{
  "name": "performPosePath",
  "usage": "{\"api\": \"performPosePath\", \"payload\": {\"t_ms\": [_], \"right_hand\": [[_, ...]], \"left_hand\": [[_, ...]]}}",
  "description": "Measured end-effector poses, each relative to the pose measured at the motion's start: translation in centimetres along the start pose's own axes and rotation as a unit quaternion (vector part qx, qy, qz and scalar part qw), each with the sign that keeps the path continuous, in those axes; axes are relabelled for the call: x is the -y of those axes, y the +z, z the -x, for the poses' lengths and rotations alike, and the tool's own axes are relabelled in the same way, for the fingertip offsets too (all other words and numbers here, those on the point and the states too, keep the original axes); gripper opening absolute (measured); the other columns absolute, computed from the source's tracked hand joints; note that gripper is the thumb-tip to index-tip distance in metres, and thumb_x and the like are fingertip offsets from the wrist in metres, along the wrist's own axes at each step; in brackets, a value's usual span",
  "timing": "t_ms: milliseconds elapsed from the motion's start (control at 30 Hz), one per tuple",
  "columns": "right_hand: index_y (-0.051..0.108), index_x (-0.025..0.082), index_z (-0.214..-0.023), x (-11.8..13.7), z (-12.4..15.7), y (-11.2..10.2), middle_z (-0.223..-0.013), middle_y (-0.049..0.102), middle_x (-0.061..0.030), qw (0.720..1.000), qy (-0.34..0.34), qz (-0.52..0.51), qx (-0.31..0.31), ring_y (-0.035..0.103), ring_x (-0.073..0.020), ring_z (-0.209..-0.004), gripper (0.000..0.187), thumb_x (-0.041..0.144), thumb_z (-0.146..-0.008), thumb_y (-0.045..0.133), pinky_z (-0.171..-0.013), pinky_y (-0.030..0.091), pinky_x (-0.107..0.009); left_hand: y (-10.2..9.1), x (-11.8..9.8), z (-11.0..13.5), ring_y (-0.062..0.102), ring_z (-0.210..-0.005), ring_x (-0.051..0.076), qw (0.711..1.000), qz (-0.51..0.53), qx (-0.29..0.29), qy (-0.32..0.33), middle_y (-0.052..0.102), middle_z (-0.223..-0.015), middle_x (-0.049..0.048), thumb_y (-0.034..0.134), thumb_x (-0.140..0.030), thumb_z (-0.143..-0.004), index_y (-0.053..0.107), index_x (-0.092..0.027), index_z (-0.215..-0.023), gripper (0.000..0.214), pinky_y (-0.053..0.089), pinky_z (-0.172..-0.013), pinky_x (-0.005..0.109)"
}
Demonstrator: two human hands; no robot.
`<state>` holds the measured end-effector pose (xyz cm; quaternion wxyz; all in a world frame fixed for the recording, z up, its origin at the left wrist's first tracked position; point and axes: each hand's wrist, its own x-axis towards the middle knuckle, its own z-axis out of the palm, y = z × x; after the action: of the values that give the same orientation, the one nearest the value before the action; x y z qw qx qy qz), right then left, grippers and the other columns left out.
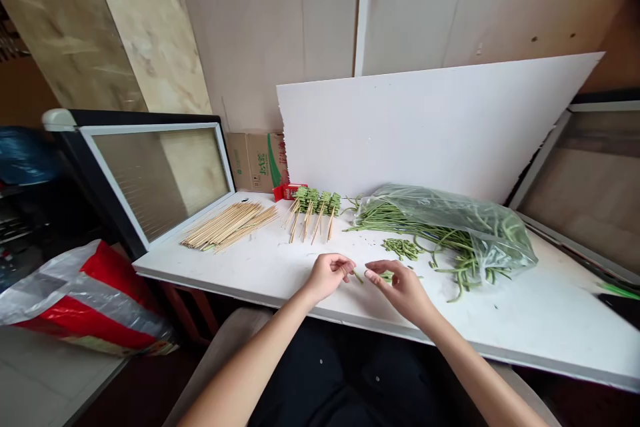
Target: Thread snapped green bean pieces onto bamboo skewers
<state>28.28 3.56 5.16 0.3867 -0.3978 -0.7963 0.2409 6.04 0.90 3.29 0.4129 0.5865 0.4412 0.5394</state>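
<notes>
Right hand (404,290) faces bean pieces (403,249), plastic bag (507,233) beyond.

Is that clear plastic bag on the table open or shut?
Open: long green beans stick out past the left end of the clear plastic bag onto the table.

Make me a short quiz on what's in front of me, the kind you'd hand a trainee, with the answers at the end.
1. Where do the bare sticks lie in the view, compared with the skewered beans?
A) To the left
B) To the right
C) On top

2. True or false: long beans show through the bag.

3. Fill the blank: the bean piece sits at the fingertips of the ____ hand.

Key:
1. A
2. True; the bag is see-through.
3. Left; the left hand pinches it.
</notes>
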Motion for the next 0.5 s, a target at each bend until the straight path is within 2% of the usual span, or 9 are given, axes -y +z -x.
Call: {"api": "performPosePath", "payload": {"t_ms": [100,367,433,500], "right_hand": [[0.080,0.024,-0.098,1.3,0.5,1.1,-0.095,0.078,-0.0112,1.000,-0.015,0.009,0.005,0.070,-0.0284,-0.088,0.042,0.062,-0.089,0.065,-0.068,0.052,-0.035],[0.079,0.025,-0.095,0.4,0.4,2.2,-0.094,0.077,-0.0109,0.999,-0.037,-0.002,0.032,0.068,-0.0280,-0.088,0.038,0.058,-0.093,0.061,-0.069,0.051,-0.036],[0.078,0.023,-0.092,0.3,0.5,2.6,-0.093,0.076,-0.0114,0.999,-0.040,-0.003,0.027,0.066,-0.0271,-0.084,0.039,0.059,-0.093,0.061,-0.069,0.052,-0.037],[0.076,0.023,-0.091,0.2,0.7,2.9,-0.093,0.075,-0.0116,0.999,-0.042,0.001,0.014,0.064,-0.0253,-0.077,0.040,0.060,-0.092,0.061,-0.069,0.054,-0.038]], "left_hand": [[0.3,-0.4,0.2,0.068,-0.064,0.017,1.000,0.001,0.009,0.015,0.077,-0.088,0.0128,0.077,-0.058,-0.082,0.078,-0.011,-0.091,0.047,0.055,-0.065,0.030],[-0.3,-0.7,0.4,0.072,-0.069,0.021,0.999,0.011,0.039,0.010,0.077,-0.084,0.0136,0.079,-0.055,-0.080,0.079,-0.011,-0.091,0.045,0.056,-0.070,0.032],[-1.0,-1.0,0.2,0.073,-0.072,0.022,0.998,0.013,0.067,-0.010,0.078,-0.088,0.0149,0.079,-0.055,-0.080,0.078,-0.011,-0.097,0.047,0.057,-0.073,0.034],[-2.6,-1.4,-0.2,0.074,-0.073,0.021,0.996,0.000,0.081,-0.026,0.078,-0.091,0.0159,0.075,-0.056,-0.084,0.075,-0.010,-0.104,0.050,0.057,-0.073,0.034]]}}
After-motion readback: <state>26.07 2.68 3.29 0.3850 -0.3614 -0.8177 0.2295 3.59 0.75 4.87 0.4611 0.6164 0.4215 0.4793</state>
